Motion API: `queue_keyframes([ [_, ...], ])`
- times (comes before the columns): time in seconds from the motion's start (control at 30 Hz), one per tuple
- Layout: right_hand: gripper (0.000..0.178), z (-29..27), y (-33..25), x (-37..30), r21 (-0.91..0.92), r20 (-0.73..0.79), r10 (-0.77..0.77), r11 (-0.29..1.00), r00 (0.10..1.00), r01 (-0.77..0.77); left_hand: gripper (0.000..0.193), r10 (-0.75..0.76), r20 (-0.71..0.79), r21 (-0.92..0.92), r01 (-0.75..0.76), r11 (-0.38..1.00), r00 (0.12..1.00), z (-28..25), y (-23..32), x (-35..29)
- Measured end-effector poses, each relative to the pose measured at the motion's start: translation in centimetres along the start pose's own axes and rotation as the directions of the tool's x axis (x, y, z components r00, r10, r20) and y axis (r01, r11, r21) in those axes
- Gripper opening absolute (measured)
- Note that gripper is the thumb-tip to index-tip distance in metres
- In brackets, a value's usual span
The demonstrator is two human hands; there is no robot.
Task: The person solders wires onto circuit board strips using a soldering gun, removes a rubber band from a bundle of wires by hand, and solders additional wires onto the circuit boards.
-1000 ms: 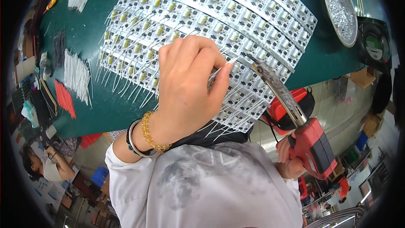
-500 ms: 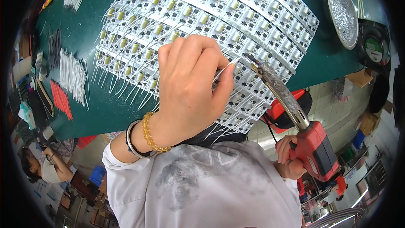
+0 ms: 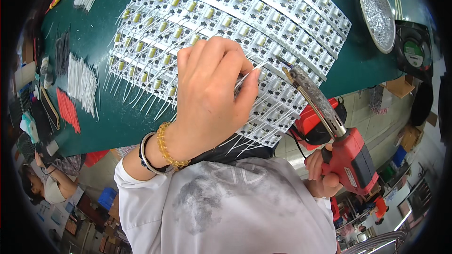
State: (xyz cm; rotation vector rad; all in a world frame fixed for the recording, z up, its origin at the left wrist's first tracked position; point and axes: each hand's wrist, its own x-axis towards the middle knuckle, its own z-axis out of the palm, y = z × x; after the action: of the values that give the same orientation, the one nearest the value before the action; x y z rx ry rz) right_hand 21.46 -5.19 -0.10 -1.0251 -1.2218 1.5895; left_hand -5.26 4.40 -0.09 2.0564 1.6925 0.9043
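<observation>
Lying under L hand (image 3: pixel 212 89) w/ pinched wht wire (image 3: pixel 260 66): PCB panel (image 3: pixel 254 24).

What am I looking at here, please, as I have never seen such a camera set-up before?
There is no machine: a person works with two bare hands. The view comes from a fisheye camera on their head, looking down, so straight edges look bent.

On the green table lies a panel of circuit boards. To its left are loose white wires, black wires and red wires; to its right stands a round bowl.

The left hand pinches a thin white wire over the boards. The right hand grips a red-and-black soldering tool.
</observation>
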Motion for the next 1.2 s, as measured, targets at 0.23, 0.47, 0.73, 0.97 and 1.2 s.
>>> queue_keyframes([
  [0.23,0.069,1.3,-0.6,0.4,-0.074,-0.087,0.051,0.996,0.995,-0.058,0.014,-0.009,0.015,-0.005,0.009,1.000,1.000,0.0,-0.2,0.0],
  [0.47,0.071,-2.0,2.3,-2.3,0.092,-0.104,0.069,0.994,0.992,-0.060,0.014,-0.013,0.025,0.001,0.013,1.000,1.000,-0.2,0.0,0.2],
  [0.73,0.078,-0.5,0.5,0.1,0.052,0.057,-0.060,0.997,0.997,0.057,0.013,-0.003,0.024,0.002,0.002,1.000,1.000,-0.3,0.0,0.2],
  [0.97,0.076,1.0,-0.4,0.5,-0.046,-0.110,0.003,0.999,0.994,-0.008,0.010,-0.019,-0.005,-0.024,0.019,1.000,1.000,-0.6,0.5,0.2],
  [1.2,0.076,0.9,-0.6,0.3,0.026,-0.108,-0.020,0.999,0.994,0.023,0.009,0.042,-0.149,-0.118,-0.060,0.991,0.988,-1.6,1.2,1.0],
])
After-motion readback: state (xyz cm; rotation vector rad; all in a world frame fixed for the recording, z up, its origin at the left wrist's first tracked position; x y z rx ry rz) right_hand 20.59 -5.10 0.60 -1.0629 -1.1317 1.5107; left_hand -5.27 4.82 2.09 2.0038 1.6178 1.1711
